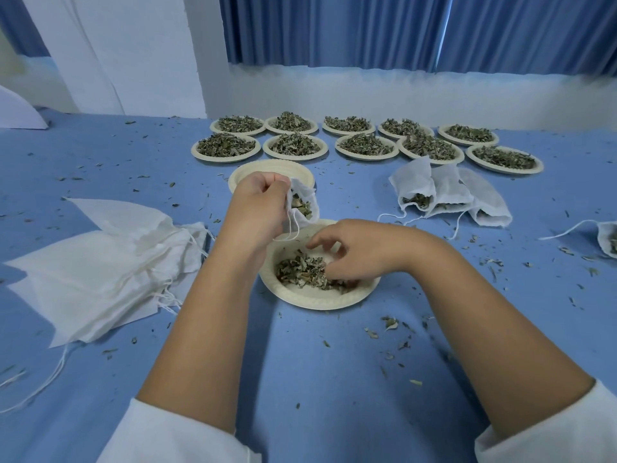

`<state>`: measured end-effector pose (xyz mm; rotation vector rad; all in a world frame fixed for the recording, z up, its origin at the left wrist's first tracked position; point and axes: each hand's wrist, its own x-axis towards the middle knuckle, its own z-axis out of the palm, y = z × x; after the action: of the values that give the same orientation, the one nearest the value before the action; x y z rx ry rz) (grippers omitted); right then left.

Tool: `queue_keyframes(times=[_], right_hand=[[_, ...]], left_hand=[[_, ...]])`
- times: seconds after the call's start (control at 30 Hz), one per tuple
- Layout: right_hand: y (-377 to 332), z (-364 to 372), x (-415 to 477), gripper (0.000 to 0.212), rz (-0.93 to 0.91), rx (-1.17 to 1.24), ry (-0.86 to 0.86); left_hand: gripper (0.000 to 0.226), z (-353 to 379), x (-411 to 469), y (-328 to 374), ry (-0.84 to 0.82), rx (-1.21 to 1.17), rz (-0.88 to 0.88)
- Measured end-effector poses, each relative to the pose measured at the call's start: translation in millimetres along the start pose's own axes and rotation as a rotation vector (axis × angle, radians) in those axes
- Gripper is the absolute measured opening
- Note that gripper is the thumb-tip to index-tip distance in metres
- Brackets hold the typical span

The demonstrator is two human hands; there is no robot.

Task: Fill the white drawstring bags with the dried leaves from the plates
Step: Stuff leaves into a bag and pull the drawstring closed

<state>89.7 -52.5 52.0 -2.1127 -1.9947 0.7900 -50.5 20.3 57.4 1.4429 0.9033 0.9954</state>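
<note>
Head view: near plate (320, 302), holding dried leaves (303, 272); right hand (354, 248) over it, fingers curled into the leaves. Just behind the plate, left hand (258, 202) pinches the mouth of a white drawstring bag (305, 203) (partly filled). Left of the plate, empty bags (100, 262); behind-right, filled bags (444, 192); farther behind, heaped plates (365, 145).

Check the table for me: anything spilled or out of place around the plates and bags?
Yes. Loose leaf crumbs are scattered over the blue table cover, thickest near and right of the plate under the right hand. The filled bags on the right lie in a loose heap with strings trailing; nothing else looks damaged.
</note>
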Motion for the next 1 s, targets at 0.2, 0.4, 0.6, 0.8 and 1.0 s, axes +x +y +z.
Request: queue_keyframes(times=[0.2,0.4,0.6,0.8,1.0], right_hand=[[-5.4,-1.3,-4.6,0.049,-0.005,0.383,-0.004],[1.0,-3.6,-5.6,0.072,-0.126,-0.019,-0.065],[-2.0,15.2,11.9,0.065,-0.254,-0.024,0.023],[-4.5,26.0,19.2,0.047,-0.326,0.026,0.088],[-9.5,29.3,20.3,0.026,-0.373,0.030,0.160]], left_hand=[[0.027,-0.8,0.0,-0.6,-0.002,0.040,0.024],[0.032,-0.5,-0.1,-0.8,-0.014,0.032,0.035],[0.031,-1.3,1.3,-1.5,-0.018,0.064,0.036],[0.030,-0.6,2.4,-2.1,-0.003,0.059,0.022],[0.032,-0.3,2.4,-2.4,-0.009,0.037,0.022]])
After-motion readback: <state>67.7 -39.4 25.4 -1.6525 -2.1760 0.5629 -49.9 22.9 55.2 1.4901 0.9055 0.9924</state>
